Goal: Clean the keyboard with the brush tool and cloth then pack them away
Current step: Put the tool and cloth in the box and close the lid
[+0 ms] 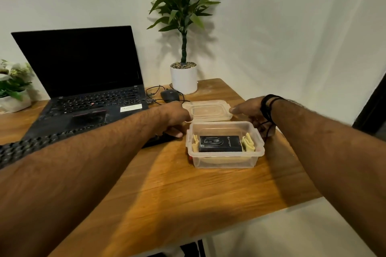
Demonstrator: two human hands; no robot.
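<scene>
A clear plastic container (224, 161) stands on the wooden table, and in it lie a black brush tool case (219, 143) and a folded yellow cloth (248, 142). Its clear lid (208, 110) sits just behind it. My left hand (175, 117) holds the lid's left end, with the thumb lower down by the keyboard's end. My right hand (248, 110) holds the lid's right end, thumb on the edge. A black keyboard (23, 148) lies at the front left, partly hidden under my left forearm.
An open black laptop (83, 81) stands behind the keyboard. A black mouse (169, 95) with its cable lies by a white potted plant (183, 77). A flower pot (14, 94) is at far left. The table's edge (302, 200) runs close on the right.
</scene>
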